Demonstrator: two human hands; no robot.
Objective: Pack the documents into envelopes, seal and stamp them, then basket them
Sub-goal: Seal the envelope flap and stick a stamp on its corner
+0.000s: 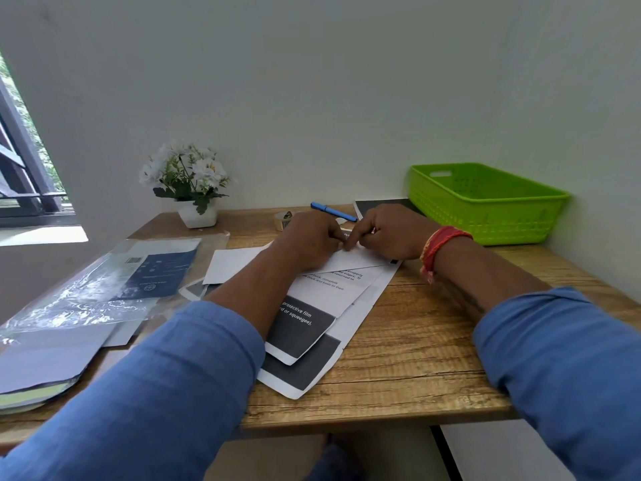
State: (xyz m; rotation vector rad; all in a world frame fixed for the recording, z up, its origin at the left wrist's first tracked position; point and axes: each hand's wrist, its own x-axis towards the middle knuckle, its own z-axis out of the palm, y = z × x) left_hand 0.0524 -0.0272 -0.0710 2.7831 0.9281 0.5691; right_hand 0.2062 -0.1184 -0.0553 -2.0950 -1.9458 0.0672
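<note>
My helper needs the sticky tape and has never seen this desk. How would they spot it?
Start at the wooden desk's far edge by the wall. Between the white flower pot and the blue pen sits the tape roll. It is the only small pale ring there, just beyond the left hand.

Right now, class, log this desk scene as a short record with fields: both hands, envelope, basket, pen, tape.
left hand: fingers curled, pinching the white envelope at its top edge
right hand: pinching the same edge
envelope: lies on printed documents
basket: green, far right of the desk, nothing seen in it
pen: blue, beyond the hands
tape roll: beside the pen
</note>
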